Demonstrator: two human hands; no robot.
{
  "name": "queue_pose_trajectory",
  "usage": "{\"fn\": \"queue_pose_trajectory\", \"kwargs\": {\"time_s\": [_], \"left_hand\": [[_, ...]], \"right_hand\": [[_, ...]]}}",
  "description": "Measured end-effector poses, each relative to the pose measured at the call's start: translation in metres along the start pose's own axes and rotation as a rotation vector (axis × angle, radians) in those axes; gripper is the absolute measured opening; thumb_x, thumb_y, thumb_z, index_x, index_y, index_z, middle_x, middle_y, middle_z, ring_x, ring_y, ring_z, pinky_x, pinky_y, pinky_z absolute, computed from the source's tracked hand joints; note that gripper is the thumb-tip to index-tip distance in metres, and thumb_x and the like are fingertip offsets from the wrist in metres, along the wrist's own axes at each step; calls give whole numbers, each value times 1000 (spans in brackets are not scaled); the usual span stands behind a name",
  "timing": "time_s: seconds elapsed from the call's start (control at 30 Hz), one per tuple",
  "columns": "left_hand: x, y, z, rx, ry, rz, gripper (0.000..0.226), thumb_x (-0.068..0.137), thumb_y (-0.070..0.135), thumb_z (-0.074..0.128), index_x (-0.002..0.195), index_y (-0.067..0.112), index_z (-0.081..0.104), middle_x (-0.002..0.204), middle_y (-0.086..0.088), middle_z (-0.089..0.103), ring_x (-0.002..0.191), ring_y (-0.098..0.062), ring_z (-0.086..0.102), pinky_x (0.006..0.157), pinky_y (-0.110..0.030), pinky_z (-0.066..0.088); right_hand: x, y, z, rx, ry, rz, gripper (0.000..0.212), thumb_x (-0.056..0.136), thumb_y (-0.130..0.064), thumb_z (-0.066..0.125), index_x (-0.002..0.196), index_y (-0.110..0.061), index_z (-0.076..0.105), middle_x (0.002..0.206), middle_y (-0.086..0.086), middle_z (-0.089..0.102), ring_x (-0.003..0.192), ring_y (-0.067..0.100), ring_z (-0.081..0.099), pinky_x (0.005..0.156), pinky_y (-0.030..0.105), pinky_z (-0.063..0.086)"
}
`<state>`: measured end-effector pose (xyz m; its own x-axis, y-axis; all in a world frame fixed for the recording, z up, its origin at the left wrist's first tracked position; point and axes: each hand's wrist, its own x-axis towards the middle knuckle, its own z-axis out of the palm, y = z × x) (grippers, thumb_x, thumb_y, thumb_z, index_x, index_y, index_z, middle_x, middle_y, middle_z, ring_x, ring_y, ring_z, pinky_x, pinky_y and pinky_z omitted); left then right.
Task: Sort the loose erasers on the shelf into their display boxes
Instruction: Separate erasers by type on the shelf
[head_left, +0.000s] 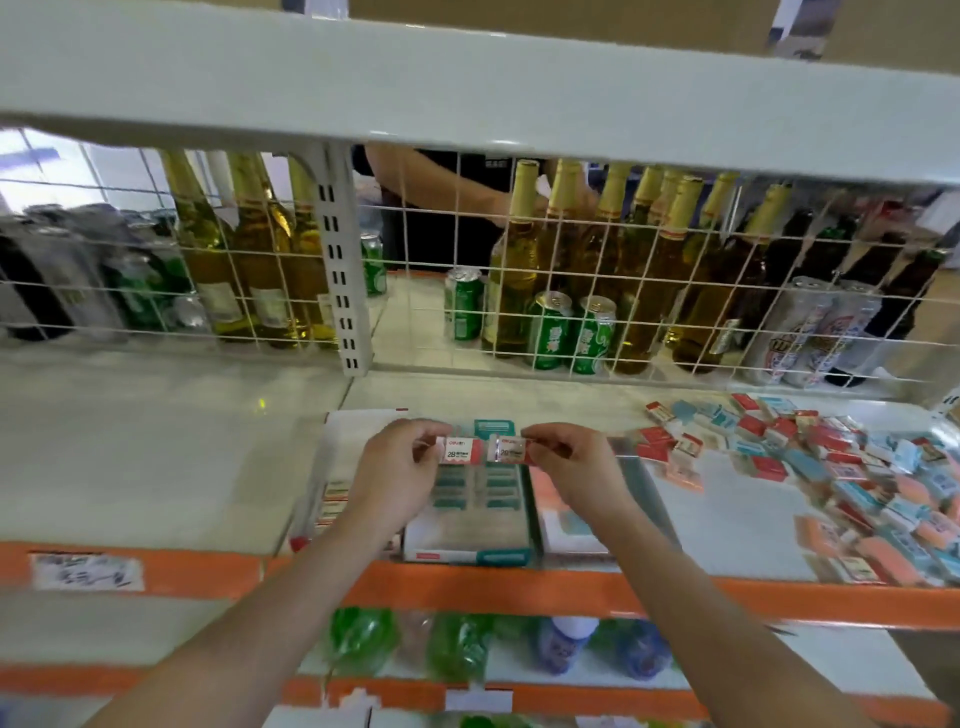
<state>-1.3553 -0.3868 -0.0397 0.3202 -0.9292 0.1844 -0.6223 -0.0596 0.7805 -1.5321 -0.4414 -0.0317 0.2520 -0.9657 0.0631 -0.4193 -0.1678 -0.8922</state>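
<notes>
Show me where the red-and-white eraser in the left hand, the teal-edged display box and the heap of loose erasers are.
red-and-white wrapped eraser (461, 450): head view, on its printed label.
teal-edged cardboard display box (503, 557): head view, on its front wall.
heap of loose red, blue and pink erasers (810, 457): head view, near the heap's middle.

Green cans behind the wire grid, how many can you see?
4. One green can stands beside the shelf post, one further right, and two side by side in front of the bottles. More may be hidden.

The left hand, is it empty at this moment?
No, the left hand pinches a red-and-white eraser above the teal display box.
</notes>
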Motion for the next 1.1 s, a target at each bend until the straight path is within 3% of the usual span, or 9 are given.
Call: {"fn": "queue_pose_trajectory", "kwargs": {"time_s": [0.07,0.27,0.37,0.47,0.53,0.77,0.97,1.1], "left_hand": [[1,-12,-15,17,30,-3,23,91,11,54,109,20,66,115,1,64,98,-9,58,82,-18,45],[1,-46,-51,174,52,-6,22,91,12,55,109,17,66,113,0,62,97,-12,57,80,-15,38],[4,-60,-61,261,39,-28,22,91,14,54,110,19,65,115,1,59,100,-14,57,79,-16,38],[10,-69,-64,305,13,-38,20,92,17,53,107,18,65,113,0,59,98,-17,58,82,-24,46],[14,-71,-65,351,-7,-28,21,92,20,52,108,16,64,112,-3,59,97,-20,58,83,-29,47],[21,-71,-66,482,-92,30,26,92,16,45,113,21,60,110,-1,60,98,-20,58,79,-29,48],[33,-77,-72,615,-120,59,35,92,14,44,125,21,53,123,-1,54,116,-21,47,95,-31,40],[37,-81,-76,549,-120,96,35,92,16,45,125,21,55,121,-1,55,114,-20,50,93,-30,43]], "right_hand": [[1,-7,20,20,-10,1,20,90,-5,54,103,-14,66,89,-1,66,71,1,56,62,13,44],[7,-26,70,-33,-34,-32,20,89,-1,54,104,-5,66,85,0,64,80,13,60,63,7,44],[10,-35,88,-96,-36,-48,19,88,-3,55,103,-5,67,84,-1,64,81,13,58,69,14,45],[12,-44,101,-226,-47,-92,17,88,-7,55,100,-7,68,92,2,67,80,12,56,65,16,42],[15,-47,110,-347,-61,-114,19,89,-10,55,101,-9,68,101,3,67,82,11,55,70,17,42],[22,-63,130,-576,-134,-47,21,92,-16,52,108,-8,63,106,7,61,90,22,61,78,31,54],[24,-63,139,-611,-114,-73,27,92,-15,50,118,-15,56,116,3,55,102,19,56,81,25,45],[28,-61,139,-706,-144,-80,21,93,-14,48,110,-14,60,116,5,53,102,20,55,84,25,45]]}}
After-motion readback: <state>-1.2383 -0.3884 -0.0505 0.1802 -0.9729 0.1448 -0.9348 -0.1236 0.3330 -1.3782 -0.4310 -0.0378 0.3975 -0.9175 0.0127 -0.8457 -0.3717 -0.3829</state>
